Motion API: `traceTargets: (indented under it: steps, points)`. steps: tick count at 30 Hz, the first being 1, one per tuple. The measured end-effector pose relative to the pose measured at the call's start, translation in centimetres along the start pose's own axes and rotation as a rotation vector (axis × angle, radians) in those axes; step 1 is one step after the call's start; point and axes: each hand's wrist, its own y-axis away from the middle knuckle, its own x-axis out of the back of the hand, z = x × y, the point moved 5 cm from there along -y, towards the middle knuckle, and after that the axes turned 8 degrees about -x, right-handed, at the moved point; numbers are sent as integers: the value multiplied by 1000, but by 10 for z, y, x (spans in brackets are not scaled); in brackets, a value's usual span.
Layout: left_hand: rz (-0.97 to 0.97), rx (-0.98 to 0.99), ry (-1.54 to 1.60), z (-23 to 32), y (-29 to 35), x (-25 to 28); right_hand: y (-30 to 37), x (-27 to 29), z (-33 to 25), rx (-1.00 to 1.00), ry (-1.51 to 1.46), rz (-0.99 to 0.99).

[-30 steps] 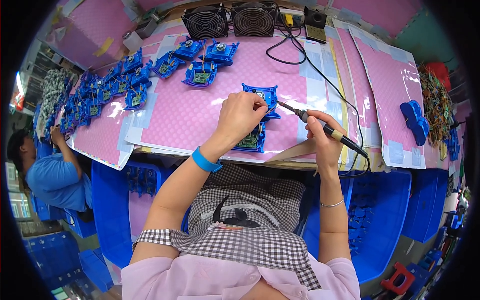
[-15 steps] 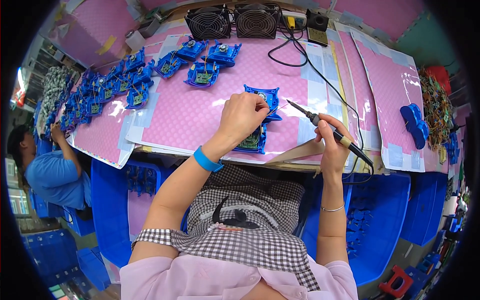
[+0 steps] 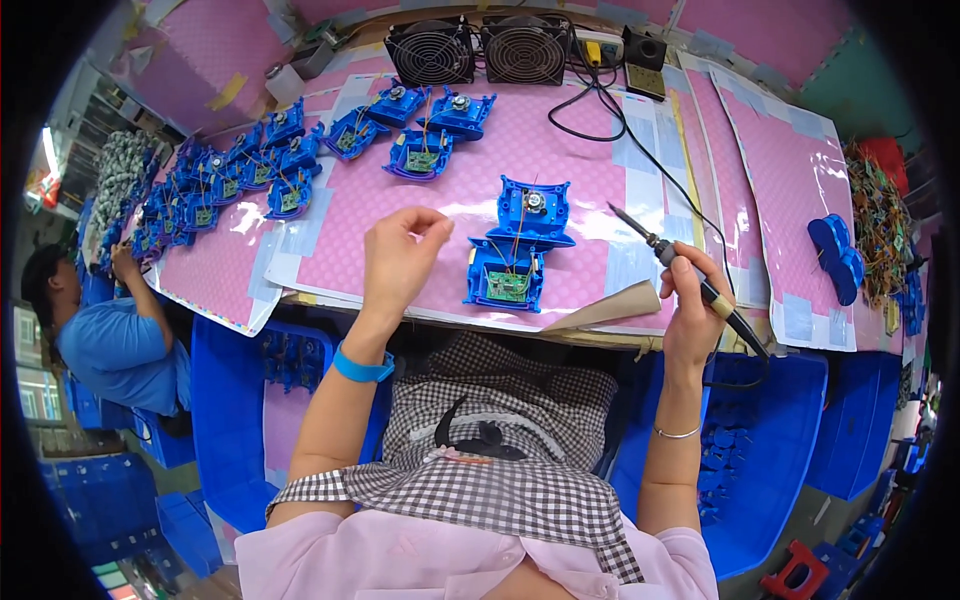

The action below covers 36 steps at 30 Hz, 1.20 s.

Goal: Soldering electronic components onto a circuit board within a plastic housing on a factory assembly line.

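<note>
My right hand [image 3: 692,312] grips a soldering iron [image 3: 735,318] with a black-and-grey handle, its tip pointing up and left over the bench. My left hand [image 3: 398,262] is raised over the bench with thumb and fingertips pinched together. What it pinches, if anything, is too small to make out. Between the hands lies an opened blue plastic housing in two halves. The far half [image 3: 533,204] carries a round metal part, and the near half [image 3: 505,285] holds a green circuit board. Thin wires run from one half to the other. Neither hand touches it.
Several similar blue housings [image 3: 418,155] stand at the left and back. Two black fans [image 3: 523,50] sit at the rear beside an iron stand [image 3: 645,65]. The iron's cord [image 3: 668,165] crosses the right side. A person in a blue shirt [image 3: 118,340] works at far left.
My left hand has moved left, away from the blue housing, which is now uncovered. My right hand has shifted slightly right and down with the soldering iron.
</note>
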Motion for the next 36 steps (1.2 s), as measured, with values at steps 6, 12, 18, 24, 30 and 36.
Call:
traceTargets:
  steps: [6, 12, 18, 24, 30, 36]
  points:
    - [-153, 226, 100, -12, -7, -37, 8, -28, 6, -68, 82, -70]
    - [-138, 132, -284, 4, -13, -31, 12, -35, 9, -69, 75, -127]
    - [-73, 120, -31, -10, -10, -36, 12, -39, 13, -82, 68, -133]
    - [3, -190, 18, 48, -1, -38, 11, -46, 13, -50, 100, -151]
    - [-140, -293, -71, 50, -10, -64, 9, -46, 12, -38, 66, -100]
    - [-164, -160, -163, 45, -17, -65, 8, -50, 14, -38, 94, -152]
